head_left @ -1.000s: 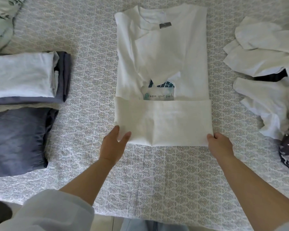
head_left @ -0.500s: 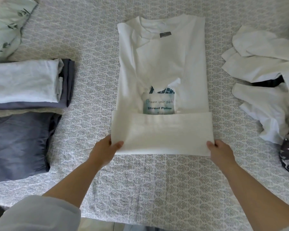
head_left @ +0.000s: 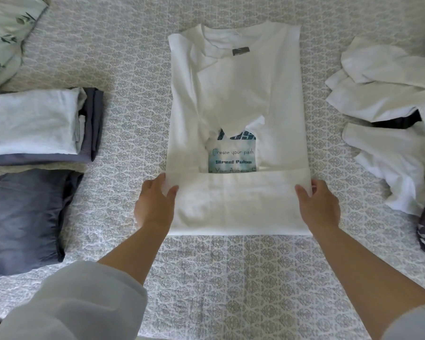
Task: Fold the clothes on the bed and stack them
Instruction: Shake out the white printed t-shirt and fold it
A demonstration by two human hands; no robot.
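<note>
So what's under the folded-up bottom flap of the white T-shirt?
The flap of the white T-shirt covers the lower edge of the blue print; its last text line is cut off. Anything lower is hidden.

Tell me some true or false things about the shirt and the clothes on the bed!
1. Both hands hold the white T-shirt. True: the left hand and the right hand pinch the two ends of its folded-up bottom part.
2. The T-shirt is rolled into a ball. False: it lies flat, sleeves tucked in, bottom part folded up.
3. Folded clothes sit in a pile to the left of the shirt. True.
4. The print on the shirt is fully covered. False: blue letters show above the fold.
5. The clothes on the right are neatly folded. False: the white clothes there lie crumpled.
</note>
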